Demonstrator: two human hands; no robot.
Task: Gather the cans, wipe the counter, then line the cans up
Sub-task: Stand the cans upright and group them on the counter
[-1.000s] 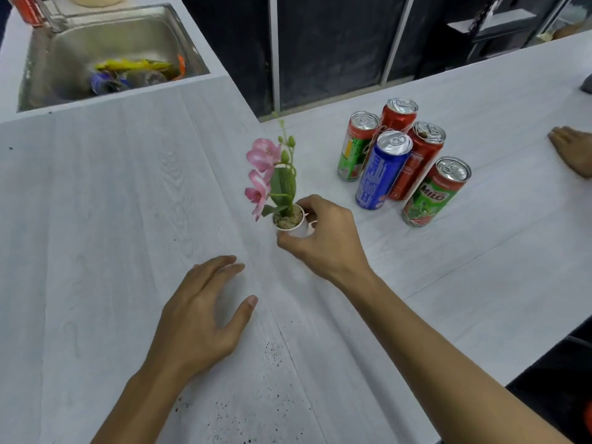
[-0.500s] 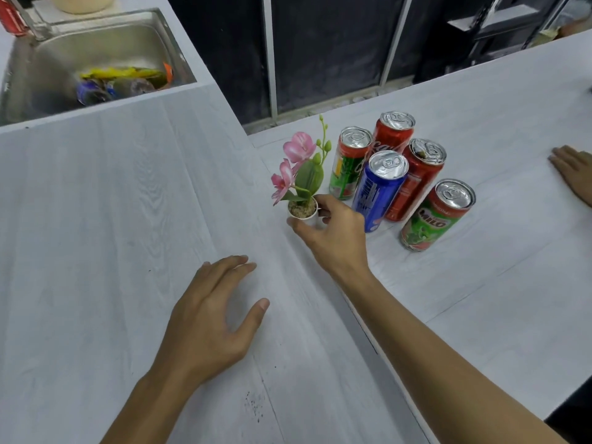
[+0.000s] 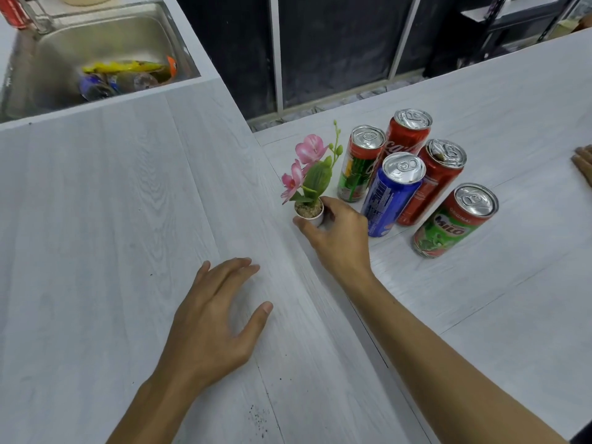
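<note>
White wood-grain tabletop [image 3: 96,235] up close; what lies nearest, short of the flower pot [image 3: 309,213]?

Dark specks [image 3: 259,415], well this side of the pot. Then the left hand [image 3: 211,322], nearer than the pot and to its left, palm down, its fingers [image 3: 237,267] loosely spread and holding nothing.

And the right hand [image 3: 339,238]?

It is on the pot itself. Thumb and fingers curl round the small white rim from the near right side. The pot stands upright, with pink blooms and a green leaf above it.

Where are the cans?

Five of them, all upright, are bunched to the right of the pot. The blue can [image 3: 390,197] is just right of the pot, close by the right hand's knuckles. The Milo can [image 3: 451,222] is farther right, a little apart from the rest. The dented red can [image 3: 432,184] stands against the blue one's far side. The green-and-red can [image 3: 358,168] is just beyond the pot, and the red cola can [image 3: 407,136] is farthest back.

Anything past those?

Another person's hand [image 3: 583,165] is at the frame edge, well right of the pot. A steel sink [image 3: 112,36] is far beyond the pot to the left, with yellow and blue items in it, too blurred to name.
</note>
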